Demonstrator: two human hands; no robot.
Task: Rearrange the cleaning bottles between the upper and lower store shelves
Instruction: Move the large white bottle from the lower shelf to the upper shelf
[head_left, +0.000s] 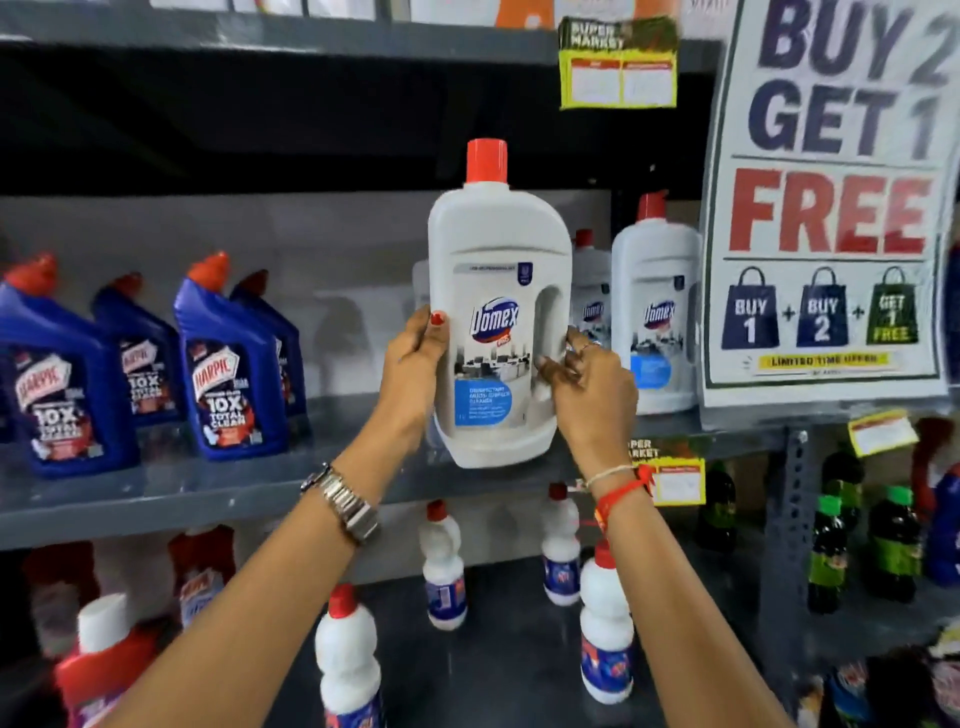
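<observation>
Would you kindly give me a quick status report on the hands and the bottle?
Left hand and right hand both gripping white Domex bottle, upright, in front of upper shelf. More Domex bottles stand behind to right.

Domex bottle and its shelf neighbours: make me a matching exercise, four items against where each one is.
Items:
1. Held Domex bottle
2. Blue Harpic bottles
3. Small white red-capped bottles
4. Buy 2 Get 1 Free sign

Places:
A. Lower shelf, standing below the hands
B. Hanging at the right of the upper shelf
C. Between the left hand and right hand, above the shelf edge
D. Upper shelf, left side

Pairs: 1-C, 2-D, 3-A, 4-B
</observation>
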